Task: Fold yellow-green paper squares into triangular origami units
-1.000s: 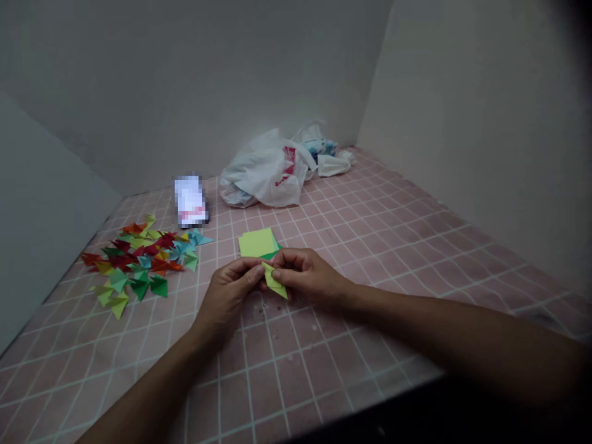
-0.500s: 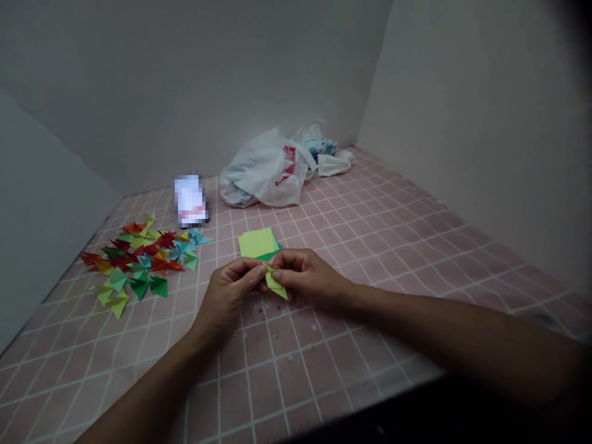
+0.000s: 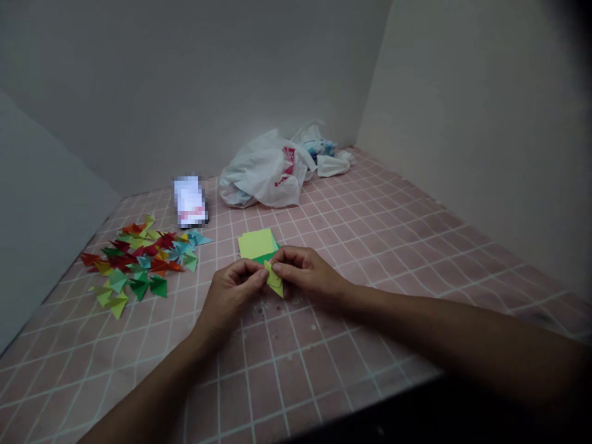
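Note:
A small folded yellow paper point(image 3: 275, 282) is pinched between my two hands, its pointed end hanging down toward me. My left hand point(image 3: 235, 285) is closed with thumb and fingertips on its left edge. On the other side, my right hand point(image 3: 308, 271) is closed on the paper's upper right part, thumb on top. Just behind my fingers lies a stack of square paper sheets point(image 3: 256, 243), yellow on top with green showing below. Off to the left, several folded paper pieces point(image 3: 143, 248) in red, orange, yellow, green and blue lie in a loose heap.
A phone point(image 3: 190, 201) with a lit, blurred screen stands behind the heap. White plastic bags point(image 3: 268, 169) rest against the back wall. A pink cloth with white grid lines point(image 3: 370, 246) covers the table, whose dark front edge point(image 3: 393, 410) is at the lower right.
The folded yellow paper has turned slightly, its tip now pointing more straight down. My left fingertips have shifted a little toward its edge. The heap and stack have stayed put.

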The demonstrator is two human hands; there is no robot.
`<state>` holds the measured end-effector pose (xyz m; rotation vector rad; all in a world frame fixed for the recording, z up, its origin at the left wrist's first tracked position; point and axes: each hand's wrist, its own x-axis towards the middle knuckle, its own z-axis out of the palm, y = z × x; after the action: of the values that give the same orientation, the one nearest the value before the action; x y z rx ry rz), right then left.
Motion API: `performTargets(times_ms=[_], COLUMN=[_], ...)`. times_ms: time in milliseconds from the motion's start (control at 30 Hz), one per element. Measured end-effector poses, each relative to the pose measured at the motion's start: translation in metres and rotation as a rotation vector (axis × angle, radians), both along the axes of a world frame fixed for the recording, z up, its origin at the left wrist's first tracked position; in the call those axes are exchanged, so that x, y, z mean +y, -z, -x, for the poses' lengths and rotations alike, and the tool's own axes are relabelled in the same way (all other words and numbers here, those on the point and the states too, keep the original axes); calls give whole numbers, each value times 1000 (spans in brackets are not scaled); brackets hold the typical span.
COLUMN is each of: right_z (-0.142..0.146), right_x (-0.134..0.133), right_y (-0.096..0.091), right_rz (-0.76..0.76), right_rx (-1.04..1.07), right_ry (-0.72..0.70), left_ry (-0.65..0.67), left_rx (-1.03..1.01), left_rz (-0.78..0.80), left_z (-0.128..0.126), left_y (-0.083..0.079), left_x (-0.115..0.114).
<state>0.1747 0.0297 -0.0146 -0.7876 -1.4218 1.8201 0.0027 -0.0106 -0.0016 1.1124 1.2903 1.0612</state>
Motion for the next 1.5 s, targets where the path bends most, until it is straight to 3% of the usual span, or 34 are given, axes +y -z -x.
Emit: performTargets(times_ms=[300, 567, 1500], right_z=[1, 1, 0], right_x=[0, -4, -4], right_y=[-3, -5, -5], right_rz=[52, -87, -117], right_rx=[-12, -101, -132], right_ry=[36, 42, 34], left_ry=[49, 38, 68], left_rx=[-70, -178, -299], left_rz=[28, 46, 100], left_z=[-2, -3, 1], left_y=[2, 3, 7], left_x=[-1, 1, 2])
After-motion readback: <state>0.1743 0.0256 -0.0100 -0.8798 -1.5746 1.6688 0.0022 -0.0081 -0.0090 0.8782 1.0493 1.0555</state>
